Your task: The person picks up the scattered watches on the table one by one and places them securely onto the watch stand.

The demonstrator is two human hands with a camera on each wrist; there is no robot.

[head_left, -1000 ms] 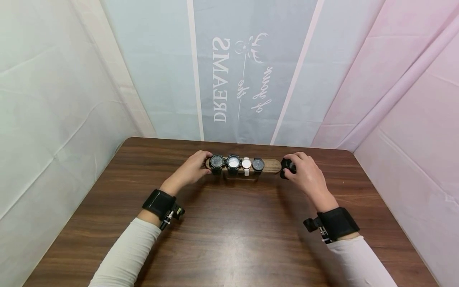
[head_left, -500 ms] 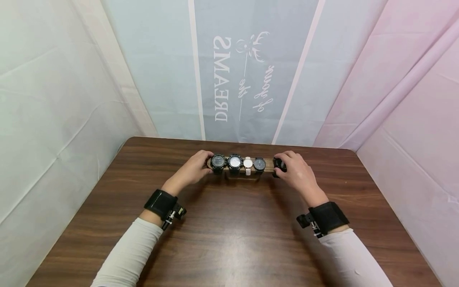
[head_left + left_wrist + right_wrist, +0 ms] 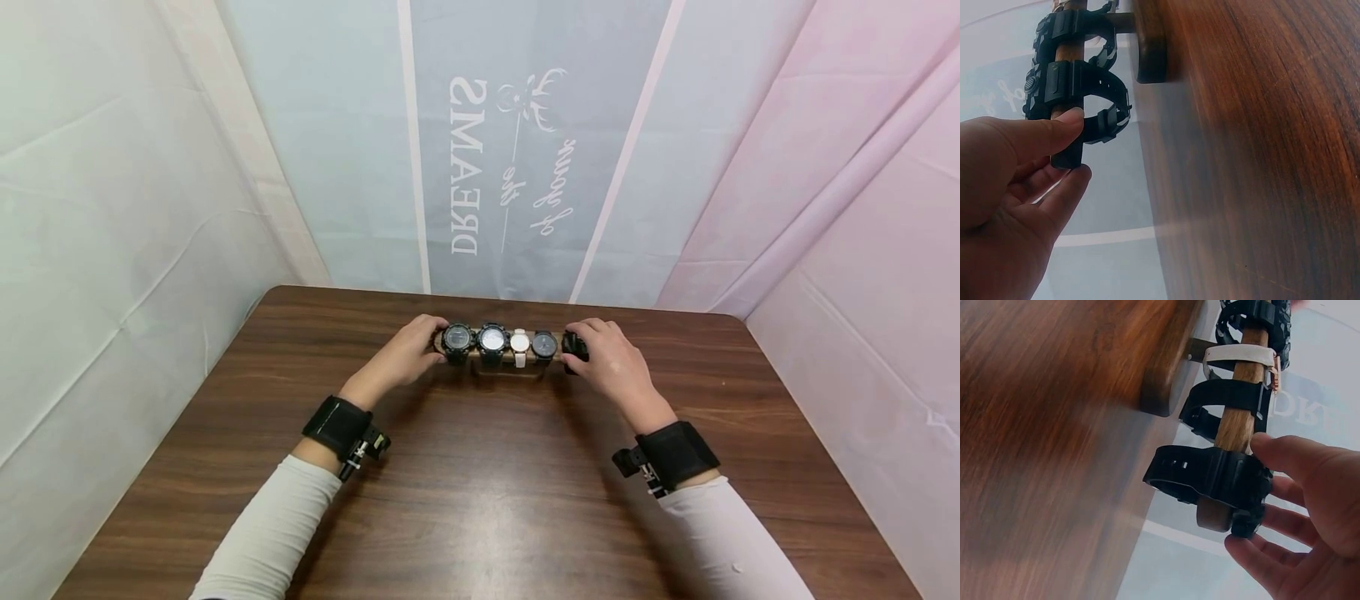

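A wooden watch stand (image 3: 1235, 430) carries a row of wristwatches on its horizontal bar. With thumb and fingers, my left hand (image 3: 405, 352) grips the bar's left end, beside a chunky black watch (image 3: 458, 337). Another black watch (image 3: 492, 338) with a bright face, a slim white-strapped watch (image 3: 520, 343) and a dark round watch (image 3: 543, 344) follow to the right. My right hand (image 3: 613, 360) holds a bulky black watch (image 3: 1232, 475) around the bar's right end. Its closed strap hangs below the bar, whose tip shows through; the fingers partly cover its face.
The stand's wooden base (image 3: 1166, 375) rests on a dark brown wooden table (image 3: 480, 483), near the far edge. Behind hangs a pale blue cloth (image 3: 525, 167) with mirrored lettering. White cloth walls (image 3: 112, 208) rise at both sides.
My right hand has moved left with the black watch, from beyond the bar's right end to around it, closer to the dark round watch. The left hand keeps its grip on the bar.
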